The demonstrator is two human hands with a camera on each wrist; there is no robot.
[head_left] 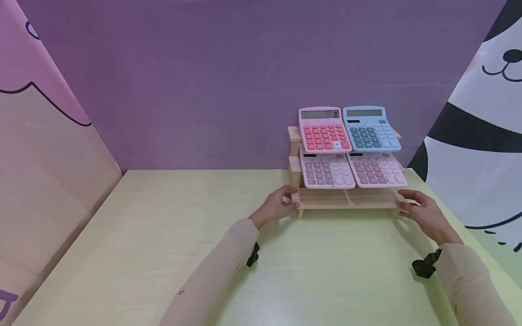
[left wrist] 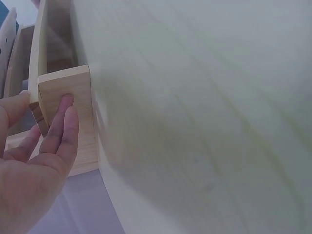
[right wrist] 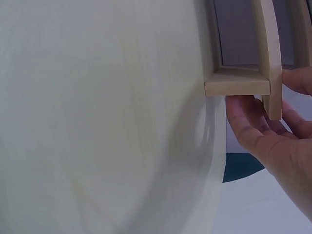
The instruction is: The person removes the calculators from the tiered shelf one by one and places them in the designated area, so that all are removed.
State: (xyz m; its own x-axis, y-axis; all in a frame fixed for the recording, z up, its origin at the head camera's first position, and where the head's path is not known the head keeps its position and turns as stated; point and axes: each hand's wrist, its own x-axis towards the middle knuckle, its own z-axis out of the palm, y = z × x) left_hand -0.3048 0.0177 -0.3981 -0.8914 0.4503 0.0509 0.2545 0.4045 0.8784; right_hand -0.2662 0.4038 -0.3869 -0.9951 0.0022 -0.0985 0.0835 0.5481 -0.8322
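A tiered wooden rack [head_left: 346,198] stands at the back right of the pale yellow table [head_left: 195,235]. Its top tier carries a pink calculator with red keys [head_left: 324,130] and a blue calculator [head_left: 371,129]. Two pale pink calculators [head_left: 328,171] [head_left: 377,170] lie on the middle tier, and the bottom slat is bare. My left hand [head_left: 294,198] holds the rack's left end, thumb above and fingers below. In the left wrist view, straight fingers [left wrist: 61,126] lie against the rack's side block [left wrist: 73,83]. My right hand [head_left: 401,201] holds the right end, its fingers [right wrist: 246,117] under the rack's foot [right wrist: 236,85].
A purple wall [head_left: 204,81] closes the back just behind the rack. A pink and beige panel [head_left: 41,149] slants along the left, and a panda-print panel [head_left: 481,136] along the right. The tabletop stretches wide to the left and front of the rack.
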